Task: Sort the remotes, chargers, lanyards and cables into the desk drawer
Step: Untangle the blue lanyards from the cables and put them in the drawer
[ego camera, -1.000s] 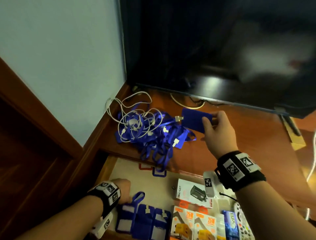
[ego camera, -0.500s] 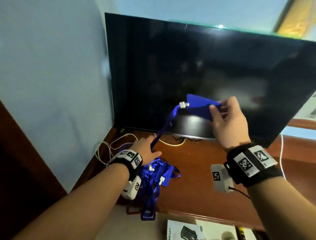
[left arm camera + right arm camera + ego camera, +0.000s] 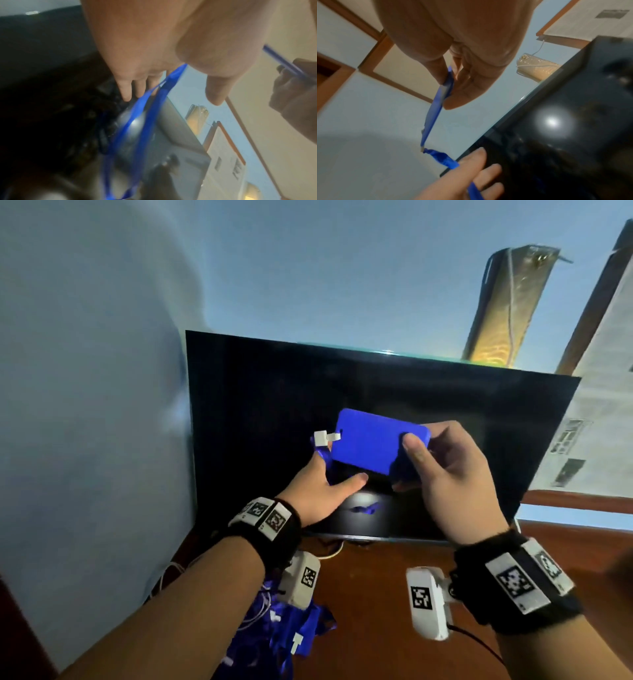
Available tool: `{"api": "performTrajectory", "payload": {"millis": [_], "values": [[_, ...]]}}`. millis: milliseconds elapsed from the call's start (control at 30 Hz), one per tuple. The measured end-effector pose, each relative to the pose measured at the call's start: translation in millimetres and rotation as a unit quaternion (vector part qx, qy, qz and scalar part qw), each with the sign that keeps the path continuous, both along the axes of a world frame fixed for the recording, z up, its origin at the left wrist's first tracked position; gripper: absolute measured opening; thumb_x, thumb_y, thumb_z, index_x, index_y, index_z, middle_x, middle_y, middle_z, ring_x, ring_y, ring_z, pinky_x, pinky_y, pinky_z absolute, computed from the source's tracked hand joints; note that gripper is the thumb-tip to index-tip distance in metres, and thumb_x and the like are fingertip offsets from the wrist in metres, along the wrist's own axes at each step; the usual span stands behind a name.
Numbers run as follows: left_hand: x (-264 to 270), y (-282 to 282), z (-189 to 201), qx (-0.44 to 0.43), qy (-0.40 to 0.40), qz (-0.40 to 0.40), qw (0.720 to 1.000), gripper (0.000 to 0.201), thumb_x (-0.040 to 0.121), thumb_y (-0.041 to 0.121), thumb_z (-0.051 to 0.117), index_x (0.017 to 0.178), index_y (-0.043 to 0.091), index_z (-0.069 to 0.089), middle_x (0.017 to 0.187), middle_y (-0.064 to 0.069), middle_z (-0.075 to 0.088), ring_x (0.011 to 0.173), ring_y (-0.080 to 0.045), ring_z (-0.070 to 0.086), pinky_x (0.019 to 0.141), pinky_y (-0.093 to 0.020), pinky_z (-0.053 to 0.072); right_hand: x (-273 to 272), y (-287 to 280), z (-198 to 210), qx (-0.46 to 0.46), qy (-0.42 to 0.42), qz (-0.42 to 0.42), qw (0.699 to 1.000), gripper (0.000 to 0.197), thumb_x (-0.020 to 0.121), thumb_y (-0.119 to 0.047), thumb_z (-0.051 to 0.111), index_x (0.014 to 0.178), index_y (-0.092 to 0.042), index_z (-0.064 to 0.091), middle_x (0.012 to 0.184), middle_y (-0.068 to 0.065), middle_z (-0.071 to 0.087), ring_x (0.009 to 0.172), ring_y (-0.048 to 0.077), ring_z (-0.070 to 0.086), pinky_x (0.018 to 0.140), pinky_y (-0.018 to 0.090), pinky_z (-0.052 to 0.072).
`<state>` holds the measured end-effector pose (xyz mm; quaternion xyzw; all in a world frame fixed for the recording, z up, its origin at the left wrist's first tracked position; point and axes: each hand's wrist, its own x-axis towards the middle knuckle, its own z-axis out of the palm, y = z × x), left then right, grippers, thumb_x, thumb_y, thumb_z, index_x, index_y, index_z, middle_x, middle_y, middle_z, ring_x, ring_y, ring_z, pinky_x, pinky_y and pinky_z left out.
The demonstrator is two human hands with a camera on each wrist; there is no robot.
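My right hand pinches a blue badge holder by its right end, lifted in front of the dark TV screen. A white clip joins the holder to a blue lanyard strap. My left hand is just below the clip, fingers straight, and the strap passes between them and hangs down. In the right wrist view the badge holder shows edge-on between thumb and fingers, with the strap running to my left hand. The drawer is out of view.
A pile of blue lanyards lies on the wooden desk under my left forearm, with white cables beside it near the wall. The TV stands at the back of the desk.
My right hand lifted the badge holder off the desk to screen height. My left hand left the drawer, met the strap and slid up it to the clip. The view tilted upward.
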<state>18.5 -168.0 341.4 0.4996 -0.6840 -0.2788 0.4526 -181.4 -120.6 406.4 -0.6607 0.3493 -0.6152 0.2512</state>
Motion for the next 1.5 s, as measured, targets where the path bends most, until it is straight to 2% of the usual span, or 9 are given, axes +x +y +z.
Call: {"api": "performTrajectory", "payload": {"millis": [133,233,533,667,867,1033,1167,1400,1500], "values": [[-21.6,34.3,-2.8,-0.006,-0.005,-0.027,1.000,0.014,0.104,0.041,0.055,0.104,0.030,0.063,0.070,0.011,0.070,0.066,-0.008,0.065,0.074,-0.030,0.055,-4.3,-1.4,11.8,0.008,-0.123,0.002,0.992,0.016,0.101,-0.014,0.061,0.105,-0.003,0.051,0.097,0.016,0.067,0.086,0.018,0.074,0.062,0.029,0.062],[-25.6,82.4,-12.5,-0.030,-0.156,-0.025,0.987,0.036,0.099,0.062,0.045,0.094,0.029,0.060,0.076,0.006,0.067,0.072,-0.009,0.064,0.077,-0.039,0.054,-19.3,-16.1,1.6,0.021,-0.163,-0.041,0.985,0.016,0.101,-0.012,0.061,0.107,-0.004,0.048,0.093,0.013,0.063,0.082,0.010,0.074,0.062,0.023,0.061],[30.3,84.0,94.4,-0.255,-0.330,0.097,0.904,0.046,0.099,0.060,0.045,0.077,0.022,0.059,0.062,0.006,0.053,0.063,-0.016,0.055,0.063,-0.037,0.043,-12.5,-13.1,-113.1,0.102,0.250,0.092,0.958,0.020,0.092,-0.014,0.076,0.087,-0.025,0.059,0.069,-0.011,0.063,0.061,0.001,0.056,0.064,0.027,0.048],[53.4,25.1,73.6,-0.126,-0.367,0.098,0.916,0.044,0.100,0.055,0.052,0.078,0.019,0.062,0.072,0.004,0.062,0.074,-0.022,0.062,0.070,-0.039,0.047,4.6,17.9,-103.7,0.136,0.104,0.235,0.957,0.014,0.089,-0.008,0.074,0.084,-0.008,0.061,0.070,-0.003,0.063,0.064,0.013,0.059,0.060,0.026,0.050],[59.4,42.5,-54.9,0.104,-0.385,-0.008,0.917,0.054,0.103,0.059,0.041,0.074,0.023,0.068,0.065,0.006,0.065,0.058,-0.007,0.061,0.065,-0.029,0.052,-12.6,5.1,-84.9,0.138,-0.208,0.147,0.957,0.015,0.092,-0.015,0.068,0.086,-0.012,0.054,0.083,0.013,0.070,0.072,0.026,0.069,0.059,0.038,0.058],[28.1,116.5,-62.9,-0.030,-0.315,-0.047,0.947,0.042,0.106,0.053,0.041,0.073,0.027,0.050,0.063,0.010,0.052,0.059,-0.008,0.052,0.060,-0.031,0.046,-35.5,-26.9,-130.0,0.098,0.104,-0.129,0.981,0.015,0.095,-0.020,0.072,0.089,-0.016,0.059,0.083,0.001,0.069,0.076,0.017,0.068,0.072,0.042,0.058],[25.2,98.8,-18.5,-0.200,-0.244,0.027,0.949,0.035,0.104,0.045,0.051,0.076,0.025,0.054,0.063,0.011,0.048,0.060,-0.005,0.050,0.060,-0.023,0.040,-11.4,-6.2,-151.6,0.161,0.291,0.116,0.936,0.014,0.091,-0.020,0.076,0.087,-0.027,0.066,0.079,-0.008,0.069,0.071,0.006,0.066,0.067,0.026,0.051],[66.9,54.7,-73.9,0.065,-0.250,0.057,0.964,0.048,0.095,0.059,0.050,0.065,0.023,0.059,0.060,0.009,0.063,0.060,-0.010,0.061,0.066,-0.033,0.049,22.4,6.2,-134.9,0.235,-0.193,0.184,0.935,0.011,0.086,-0.024,0.076,0.083,-0.022,0.066,0.081,0.011,0.066,0.069,0.021,0.058,0.061,0.032,0.048],[50.2,97.2,-96.4,0.065,-0.201,0.017,0.977,0.043,0.106,0.044,0.050,0.071,0.021,0.059,0.058,0.019,0.058,0.055,-0.002,0.052,0.059,-0.019,0.038,18.8,-8.8,-152.0,0.216,-0.122,0.033,0.968,0.018,0.096,-0.012,0.069,0.084,-0.016,0.057,0.079,0.013,0.068,0.060,0.016,0.062,0.056,0.035,0.053]]}}
